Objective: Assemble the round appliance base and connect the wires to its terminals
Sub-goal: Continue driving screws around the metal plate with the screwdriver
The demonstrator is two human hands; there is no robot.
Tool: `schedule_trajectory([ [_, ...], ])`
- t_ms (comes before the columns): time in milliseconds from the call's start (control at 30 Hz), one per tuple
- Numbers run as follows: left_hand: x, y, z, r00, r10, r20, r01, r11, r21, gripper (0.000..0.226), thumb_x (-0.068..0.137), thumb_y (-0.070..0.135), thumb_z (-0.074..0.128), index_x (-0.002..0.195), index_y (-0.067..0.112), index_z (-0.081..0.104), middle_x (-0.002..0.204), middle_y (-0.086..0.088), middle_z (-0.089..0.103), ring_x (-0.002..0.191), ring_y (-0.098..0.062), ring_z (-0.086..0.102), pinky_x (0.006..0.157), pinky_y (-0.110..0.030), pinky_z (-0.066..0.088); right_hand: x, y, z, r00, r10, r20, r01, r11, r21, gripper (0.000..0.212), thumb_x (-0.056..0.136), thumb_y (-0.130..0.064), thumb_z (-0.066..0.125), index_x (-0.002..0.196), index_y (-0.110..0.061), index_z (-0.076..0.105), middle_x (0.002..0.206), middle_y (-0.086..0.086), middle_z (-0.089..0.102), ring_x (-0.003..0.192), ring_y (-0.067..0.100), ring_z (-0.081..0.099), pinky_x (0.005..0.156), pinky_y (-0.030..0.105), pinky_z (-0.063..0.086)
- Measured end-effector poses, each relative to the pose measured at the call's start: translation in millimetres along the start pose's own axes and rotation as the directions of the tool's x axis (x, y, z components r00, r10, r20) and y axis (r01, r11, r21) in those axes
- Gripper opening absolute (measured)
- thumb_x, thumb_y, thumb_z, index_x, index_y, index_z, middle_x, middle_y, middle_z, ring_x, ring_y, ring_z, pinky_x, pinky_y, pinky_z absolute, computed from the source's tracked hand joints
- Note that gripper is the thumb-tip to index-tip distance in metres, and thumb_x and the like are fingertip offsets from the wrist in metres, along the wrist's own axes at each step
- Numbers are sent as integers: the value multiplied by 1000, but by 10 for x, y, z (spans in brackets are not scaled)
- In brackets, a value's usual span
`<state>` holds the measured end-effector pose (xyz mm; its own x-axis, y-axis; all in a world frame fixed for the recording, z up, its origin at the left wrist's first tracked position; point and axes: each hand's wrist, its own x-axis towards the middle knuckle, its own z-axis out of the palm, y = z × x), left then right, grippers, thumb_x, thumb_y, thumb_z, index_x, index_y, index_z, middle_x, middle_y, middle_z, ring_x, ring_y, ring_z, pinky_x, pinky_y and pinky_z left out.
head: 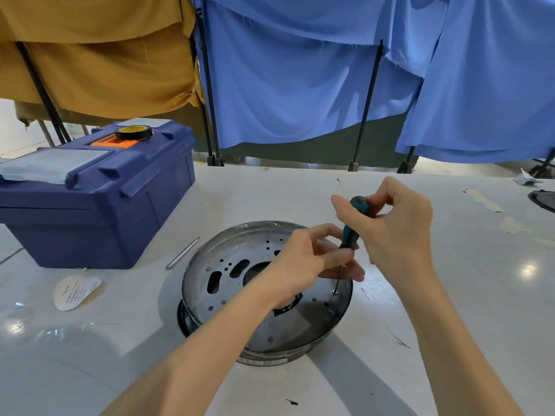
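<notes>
Holding a green screwdriver (354, 223) with both hands on the round metal base (237, 250).
The base lies in the lower centre of the frame on the white surface (450, 295), its perforated plate facing up. The right hand (396, 226) has its fingers (342, 207) curled around the top of the handle. The left hand (303, 259) pinches the lower end of the handle with its fingers (336, 256). The tool leans a little, and its tip touches a small screw (335, 292) near the right rim of the base. A blue toolbox (105, 211) stands at the left with a tape roll (134, 132) on its lid. A thin metal rod (183, 253) lies between the toolbox and the base.
</notes>
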<state>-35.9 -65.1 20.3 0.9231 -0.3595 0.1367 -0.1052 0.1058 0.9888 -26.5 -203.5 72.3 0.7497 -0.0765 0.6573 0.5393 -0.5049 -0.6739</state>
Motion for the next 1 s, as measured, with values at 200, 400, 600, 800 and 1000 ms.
schedule_trajectory([
  [200,-30,-10,-17,1000,-3,29,2,1000,3,24,103,11,43,115,10,64,94,-15,75,95,-30,72,86,-30,56,33,29,-139,951,-44,307,-40,964,262,10,84,-24,76,92,-19,72,76,-8,71,39,16,60,41,16,45],
  [400,-26,-7,8,1000,-6,26,6,1000,17,21,99,15,53,114,6,64,94,-17,74,94,-31,72,91,-36,56,-27,-15,6,998,-5,67,6,1000,-21,59,70,-56,75,67,-2,51,60,13,51,55,32,52,50,41,50],
  [600,-36,6,-4,1000,-16,23,15,1000,18,27,105,20,40,119,9,61,100,-17,74,98,-30,71,95,-39,54,21,24,-106,966,-49,252,-29,955,294,9,83,-23,76,85,-19,68,78,-6,70,38,18,60,43,19,49],
  [800,-19,14,22,999,22,27,-23,999,38,28,101,7,48,128,13,51,93,-19,74,93,-30,72,87,-30,57,-24,98,10,997,34,64,-32,999,-19,54,74,-53,74,70,-5,51,62,6,50,52,20,47,52,34,43],
  [1000,-29,7,-4,999,-36,27,36,999,7,25,105,14,39,119,8,59,97,-18,74,97,-30,71,91,-32,56,3,94,-111,974,-72,217,-7,939,345,9,87,-18,71,94,-23,69,85,-12,71,37,17,59,42,17,48],
])
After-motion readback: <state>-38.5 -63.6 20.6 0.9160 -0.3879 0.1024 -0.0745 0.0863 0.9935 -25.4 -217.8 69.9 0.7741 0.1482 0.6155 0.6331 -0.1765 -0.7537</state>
